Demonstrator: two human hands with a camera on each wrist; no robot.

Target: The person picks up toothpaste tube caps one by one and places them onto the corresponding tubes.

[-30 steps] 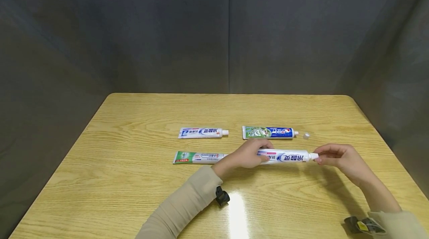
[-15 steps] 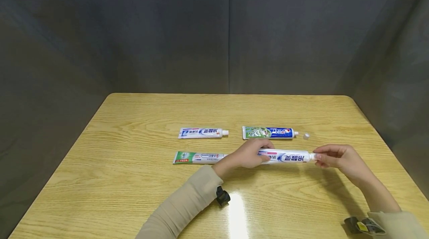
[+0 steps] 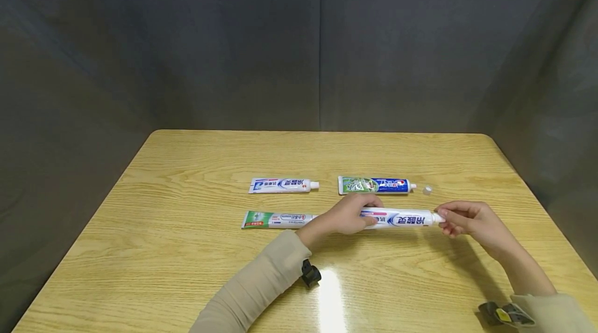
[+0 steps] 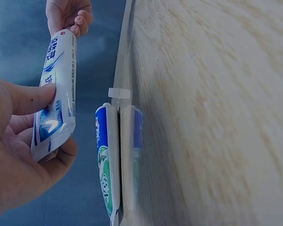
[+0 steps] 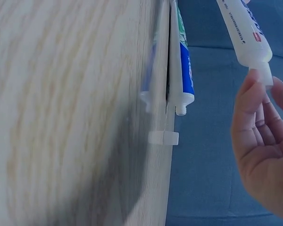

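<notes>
My left hand [image 3: 348, 214] grips the flat end of a white and blue toothpaste tube [image 3: 406, 217], thumb on top and fingers beneath, as the left wrist view shows. The tube is held above the table, pointing right. At its other end, my right hand [image 3: 476, 224] pinches the white cap [image 5: 263, 75] between thumb and fingers. Behind the held tube lies a green and blue toothpaste tube [image 3: 374, 185], its nozzle bare. A small loose cap [image 3: 427, 190] rests just right of that nozzle. A green and white toothpaste tube [image 3: 275, 220] lies partly hidden behind my left hand and wrist.
Another white and blue toothpaste tube [image 3: 282, 185], capped, lies at the back left of the wooden table [image 3: 187, 260]. A dark grey curtain [image 3: 233, 53] hangs behind and at both sides of the table.
My right thumb and fingers have shifted around the cap, the thumb coming over it and the other fingers curling lower. The left hand and the lying tubes have stayed in place.
</notes>
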